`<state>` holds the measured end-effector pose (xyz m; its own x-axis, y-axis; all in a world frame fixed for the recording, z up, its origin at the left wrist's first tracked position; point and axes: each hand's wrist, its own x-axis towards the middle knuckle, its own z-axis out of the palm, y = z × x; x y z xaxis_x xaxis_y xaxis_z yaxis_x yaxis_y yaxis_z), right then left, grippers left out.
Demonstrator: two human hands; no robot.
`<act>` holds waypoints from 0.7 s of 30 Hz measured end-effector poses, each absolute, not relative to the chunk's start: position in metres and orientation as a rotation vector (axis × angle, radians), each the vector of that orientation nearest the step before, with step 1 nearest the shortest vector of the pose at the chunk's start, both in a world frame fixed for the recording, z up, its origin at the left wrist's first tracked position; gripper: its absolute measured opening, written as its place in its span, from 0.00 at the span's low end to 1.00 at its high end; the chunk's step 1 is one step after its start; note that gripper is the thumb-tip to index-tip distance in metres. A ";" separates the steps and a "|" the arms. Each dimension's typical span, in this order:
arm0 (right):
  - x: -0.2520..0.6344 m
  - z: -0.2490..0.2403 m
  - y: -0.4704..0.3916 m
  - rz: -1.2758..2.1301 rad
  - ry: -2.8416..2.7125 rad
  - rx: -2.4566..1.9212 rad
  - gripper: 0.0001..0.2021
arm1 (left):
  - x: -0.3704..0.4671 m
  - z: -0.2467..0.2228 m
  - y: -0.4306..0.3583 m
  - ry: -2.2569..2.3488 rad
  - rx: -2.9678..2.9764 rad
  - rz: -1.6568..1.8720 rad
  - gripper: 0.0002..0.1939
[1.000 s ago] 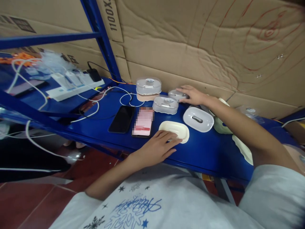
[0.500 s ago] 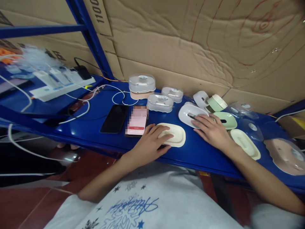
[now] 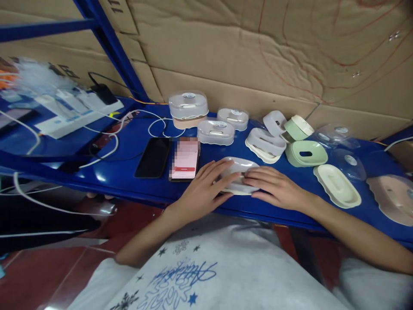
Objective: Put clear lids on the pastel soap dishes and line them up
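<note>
A pale grey oval soap dish point(image 3: 240, 165) with a slot in its middle lies over a cream oval base point(image 3: 240, 193), whose edge shows at the front. My left hand point(image 3: 211, 183) grips the dish's left side, fingers over its rim. My right hand point(image 3: 274, 185) holds the right end, its fingertips near the slot. Behind them, another grey soap dish point(image 3: 267, 141) sits on a cream base. To the right are a green soap dish point(image 3: 306, 155) and a bare cream base point(image 3: 338, 185).
Several clear-lidded soap boxes point(image 3: 215, 131) stand toward the back. Two phones, one dark point(image 3: 153, 157) and one lit point(image 3: 185, 159), lie left of my hands. A lidded pink box point(image 3: 392, 200) is at far right. A power strip point(image 3: 80, 116) with cables occupies the left; cardboard point(image 3: 206, 51) rises behind.
My right hand has moved left with the grey soap dish, bringing it over the cream base under my left hand. Another grey dish on a base now shows where it was.
</note>
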<state>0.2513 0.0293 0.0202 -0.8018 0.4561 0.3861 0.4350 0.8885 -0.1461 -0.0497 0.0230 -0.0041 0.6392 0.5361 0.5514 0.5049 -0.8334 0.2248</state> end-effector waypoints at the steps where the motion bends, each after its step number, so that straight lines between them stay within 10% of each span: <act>1: 0.251 0.019 0.030 0.070 -2.662 -0.646 0.24 | -0.050 -0.005 0.024 0.881 2.801 0.963 0.26; 21: 0.278 0.058 0.077 -0.274 -2.457 -1.065 0.22 | -0.048 -0.007 0.026 0.872 2.754 0.953 0.09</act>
<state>0.2783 0.0767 0.0578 -0.6032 0.6418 0.4735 0.7304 0.6830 0.0046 -0.0484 0.0257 -0.0074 0.6404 0.5490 0.5371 0.4862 -0.8311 0.2698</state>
